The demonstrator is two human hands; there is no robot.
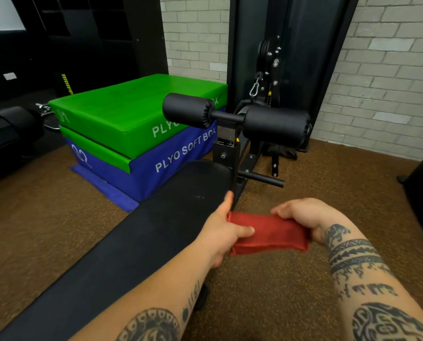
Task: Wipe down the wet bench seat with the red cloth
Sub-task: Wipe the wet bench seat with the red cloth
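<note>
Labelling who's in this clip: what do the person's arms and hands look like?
No sleeves or gloves in view; left hand and right hand are bare. The left forearm has a round dotted black tattoo and small marks; the right forearm has black patterned bands, script-like marks and a swirling design.

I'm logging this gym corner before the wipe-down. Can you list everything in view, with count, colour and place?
red cloth: one, red, held between both hands, right of the bench
bench seat: one, black, from lower left to centre
roller pads: two, black, on a bar past the bench's far end
plyo boxes: two, green stacked on blue, left of the pads
cable machine: one, black, against the wall
carabiner: one, silver, on the machine
brick wall: one, pale grey, behind
floor: brown, speckled
left hand: grips the cloth's left end
right hand: grips the cloth's right end
</note>
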